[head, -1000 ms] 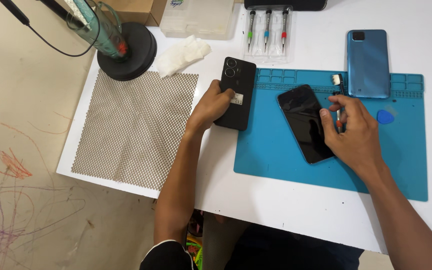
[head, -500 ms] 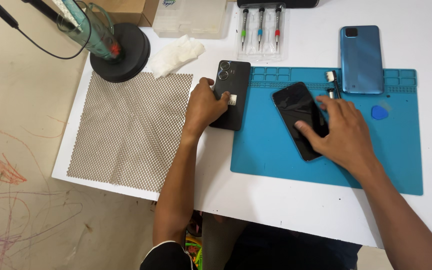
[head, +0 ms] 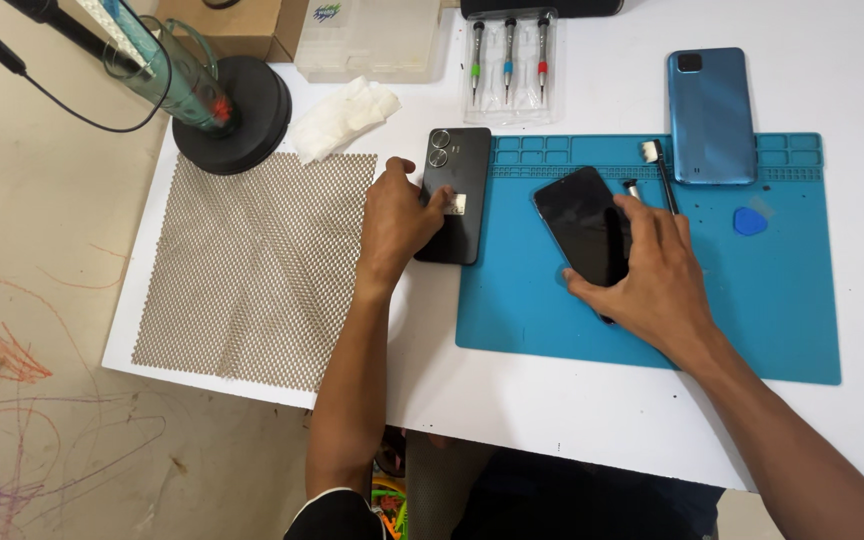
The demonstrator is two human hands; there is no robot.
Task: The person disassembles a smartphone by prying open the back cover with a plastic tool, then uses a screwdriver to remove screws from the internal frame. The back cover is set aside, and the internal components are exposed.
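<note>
While the left hand (head: 399, 222) is pressing flat, fingers closed down on the black phone back (head: 454, 195) just left of the blue mat (head: 752, 320), the right hand (head: 652, 275) is lying spread over the dark phone screen (head: 584, 225) on the mat. Compared with a second ago, the screen is sitting nearer the mat's left edge, and both hands are still pinning, not lifting.
</note>
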